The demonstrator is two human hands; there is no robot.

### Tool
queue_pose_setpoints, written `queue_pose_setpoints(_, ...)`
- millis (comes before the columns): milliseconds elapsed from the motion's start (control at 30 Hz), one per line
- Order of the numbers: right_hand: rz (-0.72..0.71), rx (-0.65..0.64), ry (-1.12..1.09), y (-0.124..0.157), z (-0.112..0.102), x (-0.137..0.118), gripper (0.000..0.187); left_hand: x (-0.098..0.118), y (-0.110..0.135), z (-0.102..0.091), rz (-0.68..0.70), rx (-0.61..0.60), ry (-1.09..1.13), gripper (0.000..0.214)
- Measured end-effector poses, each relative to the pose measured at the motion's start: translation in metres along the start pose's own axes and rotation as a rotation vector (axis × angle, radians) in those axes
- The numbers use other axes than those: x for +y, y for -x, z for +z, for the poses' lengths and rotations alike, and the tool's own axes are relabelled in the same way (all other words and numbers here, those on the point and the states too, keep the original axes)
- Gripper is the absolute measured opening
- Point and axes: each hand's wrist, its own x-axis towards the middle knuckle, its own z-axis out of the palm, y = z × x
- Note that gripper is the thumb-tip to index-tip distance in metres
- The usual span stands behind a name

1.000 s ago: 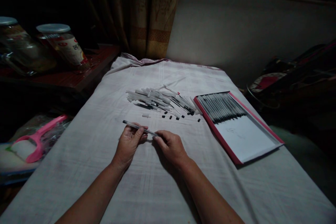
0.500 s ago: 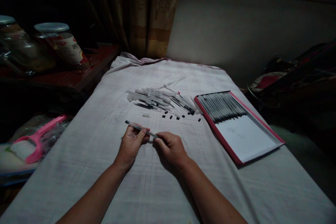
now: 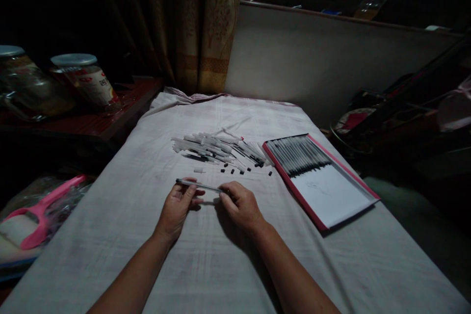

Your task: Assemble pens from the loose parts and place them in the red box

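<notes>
A slim pen (image 3: pixel 206 187) with a dark left end is held level between my two hands, above the cloth. My left hand (image 3: pixel 177 206) grips its left part between thumb and fingers. At its right end, the fingers of my right hand (image 3: pixel 239 204) are closed round the tip, which they hide. Beyond my hands lies a loose pile of pen parts (image 3: pixel 209 145), mostly clear barrels and dark refills. Several small black plugs (image 3: pixel 232 171) and a short pale piece (image 3: pixel 199 170) lie in front of the pile.
A red-edged shallow box (image 3: pixel 346 201) on the right holds a row of pens (image 3: pixel 300 153) on white paper. The table bears a pale cloth (image 3: pixel 198 265). Jars (image 3: pixel 86 78) stand on a dark red side table, and a pink-handled object (image 3: pixel 44 211) lies low left.
The view has shifted, so the table things sit slightly further left. The pen has turned nearer to level, and my left hand has slid toward its dark end, away from my right hand.
</notes>
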Motion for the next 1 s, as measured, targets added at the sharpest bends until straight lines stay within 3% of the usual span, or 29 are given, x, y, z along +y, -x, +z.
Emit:
queue_pose_setpoints(167, 0.117, 0.051, -0.146, -0.001, -0.015, 0.007, 0.017, 0.002, -0.002, -0.005, 0.01, 0.023, -0.002, 0.055)
queue_pose_setpoints(333, 0.474, 0.155, -0.665, -0.007, -0.014, 0.008, 0.027, 0.0, -0.002, -0.006, -0.039, -0.07, -0.074, 0.049)
queue_pose_setpoints(400, 0.541, 0.222, -0.824, -0.01, -0.009, 0.005, 0.033, -0.003, -0.001, -0.005, -0.042, -0.124, -0.141, 0.045)
queue_pose_setpoints(467, 0.541, 0.24, -0.884, -0.011, -0.001, 0.0, 0.035, -0.006, -0.001, -0.003, -0.013, -0.167, -0.214, 0.041)
queue_pose_setpoints(567, 0.476, 0.162, -0.829, -0.015, 0.009, -0.008, 0.033, -0.01, -0.001, -0.001, 0.026, -0.203, -0.276, 0.039)
queue_pose_setpoints(667, 0.395, 0.183, -0.719, -0.027, 0.001, -0.007, 0.03, -0.01, -0.001, 0.0, 0.023, -0.196, -0.253, 0.043)
queue_pose_setpoints(767, 0.31, 0.285, -0.536, -0.045, -0.038, 0.01, 0.033, -0.007, -0.001, -0.002, 0.004, -0.192, -0.222, 0.052)
queue_pose_setpoints(867, 0.19, 0.477, -0.147, -0.061, -0.101, 0.043, 0.035, -0.002, -0.002, -0.006, -0.036, -0.209, -0.205, 0.052)
queue_pose_setpoints(933, 0.208, 0.568, 0.145, -0.067, -0.146, 0.07, 0.038, -0.001, -0.002, -0.008, -0.047, -0.212, -0.186, 0.051)
queue_pose_setpoints(1000, 0.32, 0.566, 0.381, -0.07, -0.186, 0.097, 0.038, -0.001, -0.003, -0.01, -0.02, -0.186, -0.17, 0.05)
